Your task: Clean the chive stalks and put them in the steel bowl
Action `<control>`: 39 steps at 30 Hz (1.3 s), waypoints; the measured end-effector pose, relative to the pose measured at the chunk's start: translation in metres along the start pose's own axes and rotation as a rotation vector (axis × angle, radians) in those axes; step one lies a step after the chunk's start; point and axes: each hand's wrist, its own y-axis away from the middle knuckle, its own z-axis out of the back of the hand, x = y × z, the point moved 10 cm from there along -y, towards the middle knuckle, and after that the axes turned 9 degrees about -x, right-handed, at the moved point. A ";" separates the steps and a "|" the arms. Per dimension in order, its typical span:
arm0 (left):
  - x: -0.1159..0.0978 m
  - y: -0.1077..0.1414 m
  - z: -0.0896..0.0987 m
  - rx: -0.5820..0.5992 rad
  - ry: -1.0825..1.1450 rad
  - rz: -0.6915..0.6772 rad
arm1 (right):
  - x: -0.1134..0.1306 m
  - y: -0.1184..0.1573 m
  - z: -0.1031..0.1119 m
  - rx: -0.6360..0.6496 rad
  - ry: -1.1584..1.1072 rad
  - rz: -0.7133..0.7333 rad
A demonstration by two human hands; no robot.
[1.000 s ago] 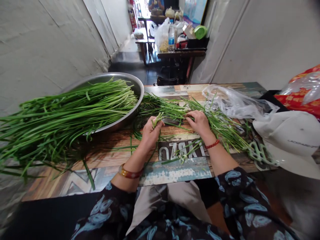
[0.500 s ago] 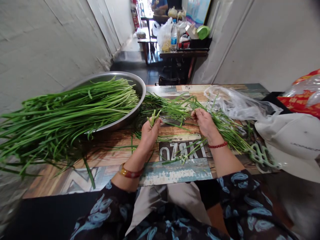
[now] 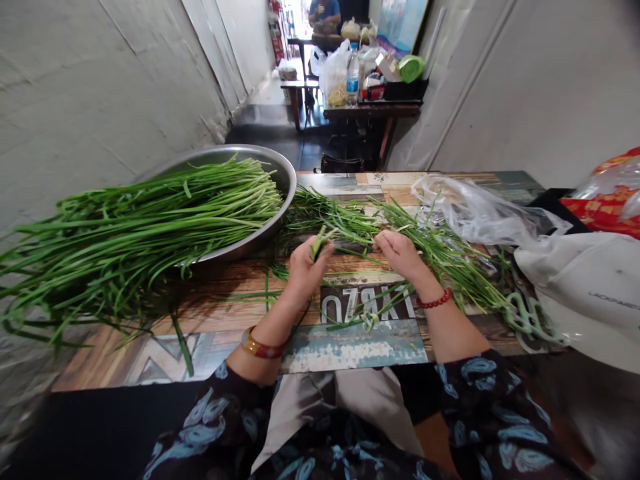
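Observation:
My left hand [image 3: 307, 267] is closed around a few green stalks [image 3: 319, 243], their pale ends poking up above the thumb. To its right, my right hand [image 3: 399, 253] is closed too, fingertips pinched together; anything between them is too small to make out. Loose greens [image 3: 345, 219] lie on the table just beyond both hands, and another pile [image 3: 455, 267] spreads beside my right hand. A large heap of long green stalks [image 3: 165, 213] fills the metal bowl [image 3: 287, 175] on the left and hangs over its side.
A clear plastic bag [image 3: 465, 207], green-handled scissors [image 3: 530, 317] and a white cap [image 3: 585, 287] are on the right. Farther back, another table [image 3: 370, 112] holds a bottle [image 3: 353, 77] and bags. A person [image 3: 325, 17] sits behind it.
My left hand has moved slightly right and up with the stalks. My right hand has shifted slightly left and down, closer to my left hand. The view has shifted a little.

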 end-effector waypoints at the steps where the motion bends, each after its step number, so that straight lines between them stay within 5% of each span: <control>1: -0.009 0.002 -0.006 0.053 -0.076 -0.091 | 0.008 0.002 -0.005 0.045 -0.012 0.027; 5: -0.019 0.018 -0.034 0.317 -0.322 -0.282 | 0.029 0.008 -0.019 0.164 -0.071 0.066; 8: -0.015 0.022 -0.040 0.383 -0.410 -0.299 | 0.020 0.005 -0.016 0.124 -0.117 0.007; 13: -0.019 0.014 -0.029 0.269 -0.442 -0.310 | -0.027 -0.001 0.016 -0.216 0.099 -0.067; 17: -0.024 0.007 -0.018 0.155 -0.333 -0.310 | -0.042 -0.001 0.014 -0.196 0.343 -0.038; 23: -0.012 0.006 -0.019 0.166 -0.234 -0.203 | -0.039 0.001 0.009 -0.146 0.540 -0.042; 35: -0.003 0.004 -0.015 0.121 -0.131 -0.128 | -0.045 -0.005 0.022 -0.307 0.077 -0.105; 39: -0.005 0.003 -0.011 0.092 -0.145 -0.150 | -0.043 -0.004 0.016 -0.268 -0.121 -0.180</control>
